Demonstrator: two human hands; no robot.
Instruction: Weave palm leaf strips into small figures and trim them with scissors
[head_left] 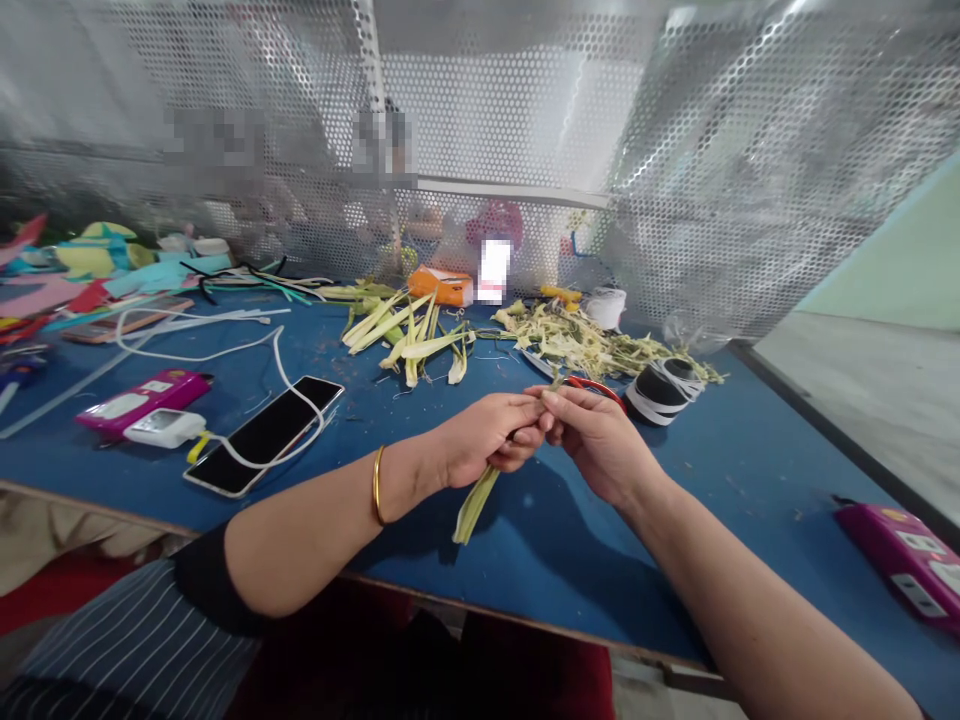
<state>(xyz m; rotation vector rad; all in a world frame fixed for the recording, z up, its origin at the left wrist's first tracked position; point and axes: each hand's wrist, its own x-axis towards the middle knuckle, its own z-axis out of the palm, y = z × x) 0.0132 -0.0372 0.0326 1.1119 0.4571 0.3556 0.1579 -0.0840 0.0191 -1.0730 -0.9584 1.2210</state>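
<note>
Both my hands meet over the middle of the blue table (pixel 600 540). My left hand (pixel 491 430) is closed round a pale green folded leaf strip (pixel 476 508), whose wide end hangs out below the fingers. At the strip's upper end, thumb and fingers of my right hand (pixel 589 425) pinch the tip against the left fingertips. Just behind the hands lie scissors with red handles (pixel 600 388), partly hidden. More pale husk-like strips (pixel 409 335) lie beyond my left hand. A heap of shredded pieces (pixel 577 335) sits beyond my right hand, near a black-and-white spool (pixel 665 390).
A smartphone (pixel 262 435) with a white cable, and a purple power strip (pixel 146 400), lie at left. Another purple power strip (pixel 904 560) is at right. An orange packet (pixel 441 287) and coloured scraps (pixel 112 265) line the back, before a perforated metal screen (pixel 510 120).
</note>
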